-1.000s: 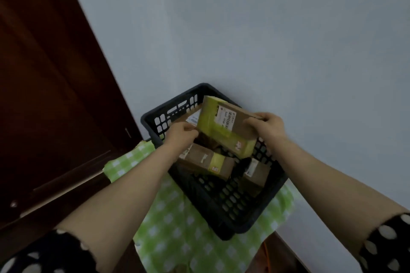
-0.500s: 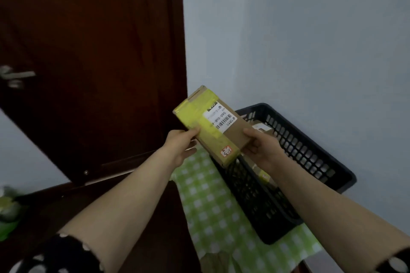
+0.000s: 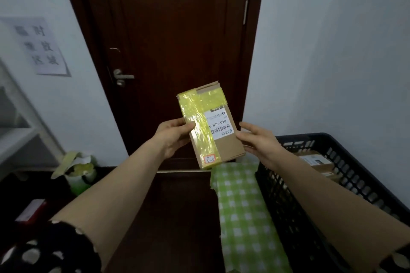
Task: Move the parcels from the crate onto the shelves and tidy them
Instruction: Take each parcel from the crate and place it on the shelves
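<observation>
Dark wooden door (image 3: 173,51) fills the centre of the view, shut, with pale walls either side. Black slatted crate (image 3: 346,186) at lower right, sitting on a green checked cloth (image 3: 241,210) — the cloth covers the right part of a dark tabletop (image 3: 168,224). White shelf unit (image 3: 22,137) at the left edge, only partly in frame. Paper notice (image 3: 42,49) stuck on the left wall above the shelf unit. Green bag (image 3: 77,173), top open, stands near the foot of the shelf unit.

Both forearms reach forward; spotted dark sleeves at the bottom edge. Parcel (image 3: 213,131) is out of the crate, held in the air in front of the door, above the far end of the cloth. Its long side is roughly upright, top leaning a little left. It is brown card with wide yellow tape down the left side and across the top.

Left hand (image 3: 175,137) grips the parcel's left edge — thumb on the front face, fingers behind. Right hand (image 3: 259,139) has its fingers straight and spread at the parcel's right edge; it appears to touch lightly, but contact is not certain from this angle.

Other parcel (image 3: 315,160) lies inside the crate, brown with a white label.

Barcode label (image 3: 219,125) on the held parcel's face reads upside down. Metal door handle (image 3: 123,76) on the door's left side. Small red-edged sticker (image 3: 209,159) with handwriting at the held parcel's lower left corner.
</observation>
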Action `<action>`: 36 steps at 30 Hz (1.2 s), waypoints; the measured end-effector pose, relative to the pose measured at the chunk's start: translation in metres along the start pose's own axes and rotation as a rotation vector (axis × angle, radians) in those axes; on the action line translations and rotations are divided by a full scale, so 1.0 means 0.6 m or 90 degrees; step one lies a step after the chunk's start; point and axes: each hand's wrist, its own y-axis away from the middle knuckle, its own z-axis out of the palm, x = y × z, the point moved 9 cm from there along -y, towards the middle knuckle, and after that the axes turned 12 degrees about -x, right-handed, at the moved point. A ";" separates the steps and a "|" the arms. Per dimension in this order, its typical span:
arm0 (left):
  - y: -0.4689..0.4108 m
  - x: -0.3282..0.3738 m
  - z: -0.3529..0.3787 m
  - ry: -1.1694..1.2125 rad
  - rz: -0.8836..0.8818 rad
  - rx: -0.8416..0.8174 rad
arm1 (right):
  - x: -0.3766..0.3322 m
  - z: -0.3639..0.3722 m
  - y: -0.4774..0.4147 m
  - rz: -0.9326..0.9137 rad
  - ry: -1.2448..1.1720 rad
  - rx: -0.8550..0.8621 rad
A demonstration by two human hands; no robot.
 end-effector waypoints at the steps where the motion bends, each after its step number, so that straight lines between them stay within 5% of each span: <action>1: 0.009 0.005 -0.007 0.000 0.003 0.009 | -0.001 0.015 -0.004 0.005 0.013 -0.022; 8: 0.064 0.030 -0.068 -0.054 0.001 0.112 | -0.031 0.088 -0.023 -0.043 0.028 -0.078; 12: 0.109 0.125 -0.097 -0.652 0.075 0.359 | -0.095 0.130 -0.035 -0.092 0.299 -0.126; 14: 0.104 0.147 -0.052 -0.949 0.085 0.269 | -0.120 0.173 -0.032 -0.099 0.463 -0.205; 16: 0.087 0.117 -0.029 -1.030 -0.024 0.065 | -0.135 0.211 -0.029 -0.109 0.560 -0.270; 19: 0.089 0.083 -0.027 -0.975 -0.104 -0.082 | -0.144 0.253 -0.025 -0.139 0.658 -0.325; 23: 0.117 0.092 -0.058 -0.846 -0.056 -0.009 | -0.164 0.261 -0.035 -0.255 0.852 -0.209; 26: 0.140 0.084 -0.111 -0.591 -0.048 0.080 | -0.196 0.198 -0.024 -0.355 0.553 0.031; 28: 0.150 0.070 -0.135 -0.413 -0.050 0.093 | -0.164 0.149 -0.022 -0.303 0.295 0.115; 32: 0.158 0.051 -0.143 -0.221 -0.043 0.077 | -0.044 0.187 -0.043 -0.049 0.113 -0.054; 36: 0.160 0.039 -0.145 -0.128 -0.035 0.071 | 0.011 0.244 -0.053 0.011 0.131 -0.192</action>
